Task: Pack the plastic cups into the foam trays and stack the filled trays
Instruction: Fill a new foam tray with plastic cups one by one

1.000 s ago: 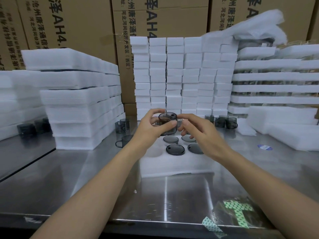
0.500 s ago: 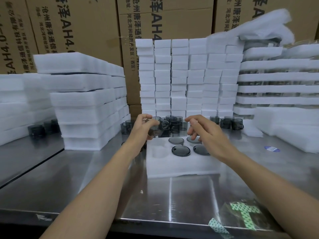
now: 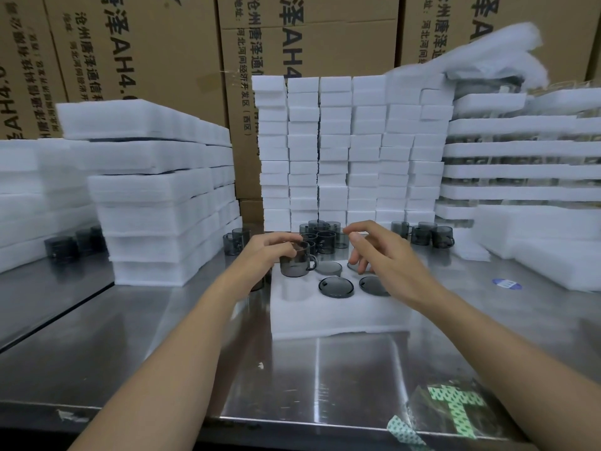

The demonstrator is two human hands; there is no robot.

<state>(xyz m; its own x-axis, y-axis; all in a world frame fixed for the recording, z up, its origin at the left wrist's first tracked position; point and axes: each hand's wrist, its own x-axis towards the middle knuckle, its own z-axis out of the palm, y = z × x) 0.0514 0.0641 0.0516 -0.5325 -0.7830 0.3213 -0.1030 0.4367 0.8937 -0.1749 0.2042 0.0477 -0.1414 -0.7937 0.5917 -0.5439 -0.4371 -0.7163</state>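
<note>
Cup [image 3: 297, 263], gripped by left hand [image 3: 266, 252], has dropped to foam tray [image 3: 325, 317].

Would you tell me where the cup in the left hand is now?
In the head view it is left of centre: the left hand holds the cup at the tray's back-left corner, beside the packed cups.

Printed cardboard boxes [image 3: 146, 60] behind, steel table [image 3: 130, 336], blue sticker [image 3: 506, 283], green-patterned tape [image 3: 455, 406]
</note>
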